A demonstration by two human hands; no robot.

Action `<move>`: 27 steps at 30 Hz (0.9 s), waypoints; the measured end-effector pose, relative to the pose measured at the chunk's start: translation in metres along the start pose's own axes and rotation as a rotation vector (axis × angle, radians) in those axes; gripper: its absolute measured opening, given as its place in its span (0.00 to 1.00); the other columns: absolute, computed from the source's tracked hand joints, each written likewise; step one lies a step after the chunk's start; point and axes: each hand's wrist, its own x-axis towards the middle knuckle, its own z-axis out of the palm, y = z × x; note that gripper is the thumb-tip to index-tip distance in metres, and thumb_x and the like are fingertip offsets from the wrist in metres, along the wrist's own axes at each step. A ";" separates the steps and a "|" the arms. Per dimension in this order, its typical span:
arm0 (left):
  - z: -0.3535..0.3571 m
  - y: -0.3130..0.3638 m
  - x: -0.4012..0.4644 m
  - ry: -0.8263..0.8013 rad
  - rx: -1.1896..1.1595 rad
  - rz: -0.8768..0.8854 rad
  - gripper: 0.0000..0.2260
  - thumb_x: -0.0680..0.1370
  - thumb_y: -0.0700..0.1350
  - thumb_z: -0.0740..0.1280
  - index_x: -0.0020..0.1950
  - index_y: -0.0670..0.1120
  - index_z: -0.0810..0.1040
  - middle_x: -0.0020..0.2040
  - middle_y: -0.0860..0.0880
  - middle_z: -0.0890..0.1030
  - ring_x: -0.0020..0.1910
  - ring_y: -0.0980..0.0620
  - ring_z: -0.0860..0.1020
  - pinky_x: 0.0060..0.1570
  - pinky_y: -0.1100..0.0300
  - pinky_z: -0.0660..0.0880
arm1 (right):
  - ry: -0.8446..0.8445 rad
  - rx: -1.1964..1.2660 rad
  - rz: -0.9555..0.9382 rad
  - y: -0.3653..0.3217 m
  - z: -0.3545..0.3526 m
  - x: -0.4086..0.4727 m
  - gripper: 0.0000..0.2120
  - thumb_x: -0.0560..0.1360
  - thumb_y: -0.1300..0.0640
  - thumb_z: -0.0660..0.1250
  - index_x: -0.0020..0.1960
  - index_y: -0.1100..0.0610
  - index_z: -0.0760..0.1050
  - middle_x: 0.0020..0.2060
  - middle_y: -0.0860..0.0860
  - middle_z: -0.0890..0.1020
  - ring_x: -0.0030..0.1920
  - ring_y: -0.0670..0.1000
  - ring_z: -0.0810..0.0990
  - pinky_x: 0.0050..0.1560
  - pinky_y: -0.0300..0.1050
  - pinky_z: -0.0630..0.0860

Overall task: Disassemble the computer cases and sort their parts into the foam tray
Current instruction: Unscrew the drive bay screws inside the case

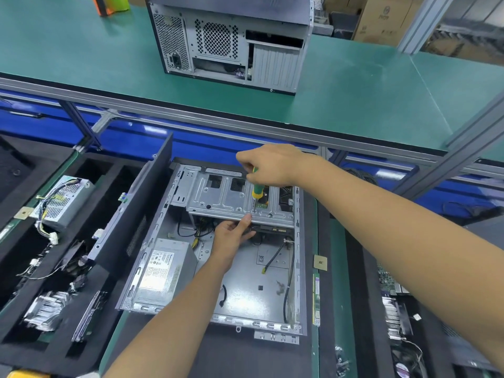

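Observation:
An open computer case [297, 268] lies flat in front of me with a silver power supply [161, 271] in its near left corner. A metal drive bracket [226, 197] spans its far end. My right hand [272, 166] grips a green and yellow screwdriver [257, 188] upright, its tip on the bracket near the front edge. My left hand [231, 236] holds the bracket's front edge from below, thumb on top. The black foam tray [32, 271] on the left holds another power supply [64, 204], cables and a heatsink [46, 309].
A second closed case [231, 42] stands on the green shelf behind. The removed dark side panel [136, 211] leans on the left of the open case. Another foam tray [425, 323] with boards is on the right; a RAM stick [316, 298] and a chip [320, 261] lie beside the case.

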 end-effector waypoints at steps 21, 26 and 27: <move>0.001 0.001 -0.002 -0.010 -0.025 0.013 0.22 0.69 0.57 0.79 0.50 0.39 0.86 0.45 0.47 0.86 0.49 0.52 0.84 0.49 0.57 0.83 | -0.070 0.013 -0.007 -0.011 -0.006 -0.001 0.05 0.72 0.55 0.68 0.44 0.46 0.74 0.43 0.44 0.72 0.41 0.46 0.74 0.34 0.44 0.61; 0.001 0.002 -0.003 -0.027 -0.032 0.015 0.17 0.71 0.56 0.78 0.48 0.43 0.87 0.45 0.48 0.86 0.49 0.52 0.84 0.49 0.57 0.83 | -0.141 -0.046 0.022 -0.014 -0.007 -0.002 0.09 0.74 0.54 0.68 0.53 0.43 0.76 0.46 0.45 0.67 0.44 0.49 0.74 0.33 0.44 0.62; 0.001 0.002 -0.004 -0.024 -0.035 0.014 0.18 0.70 0.56 0.78 0.49 0.43 0.87 0.47 0.47 0.86 0.50 0.51 0.85 0.49 0.58 0.83 | -0.133 -0.085 0.039 -0.016 -0.009 -0.002 0.08 0.76 0.48 0.67 0.55 0.45 0.75 0.47 0.46 0.69 0.45 0.51 0.74 0.35 0.45 0.63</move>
